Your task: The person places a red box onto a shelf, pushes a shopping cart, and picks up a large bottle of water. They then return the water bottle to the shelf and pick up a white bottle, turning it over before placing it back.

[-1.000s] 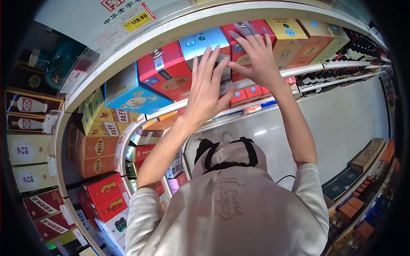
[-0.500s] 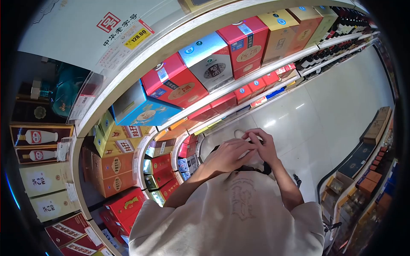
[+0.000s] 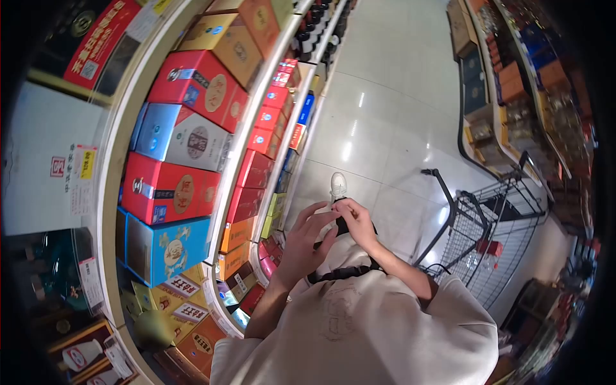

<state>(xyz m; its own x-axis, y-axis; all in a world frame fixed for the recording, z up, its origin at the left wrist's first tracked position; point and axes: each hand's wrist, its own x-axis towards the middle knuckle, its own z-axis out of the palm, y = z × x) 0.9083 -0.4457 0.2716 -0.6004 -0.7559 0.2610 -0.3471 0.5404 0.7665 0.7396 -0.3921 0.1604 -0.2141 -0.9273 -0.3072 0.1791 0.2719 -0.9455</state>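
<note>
In front of my waist, my left hand (image 3: 310,236) is open, its fingers spread and somewhat bent. My right hand (image 3: 355,222) meets its fingertips, the fingers curled together in a pinch. Whether anything small lies between those fingers cannot be made out. Below the hands are my light shirt (image 3: 359,314) and a black strap (image 3: 346,274) at the waist. One white shoe (image 3: 338,185) shows on the floor beyond them.
Shelves on the left carry boxes, among them a blue box (image 3: 168,249), a red box (image 3: 172,188) and a silver box (image 3: 183,133). A wire shopping cart (image 3: 497,221) stands at right on the tiled floor (image 3: 398,70). Another shelf (image 3: 507,138) curves beyond it.
The view has turned, bringing the cart and my shoe into sight. My hands have drawn apart from an overlapping clasp, and now only their fingertips meet.
</note>
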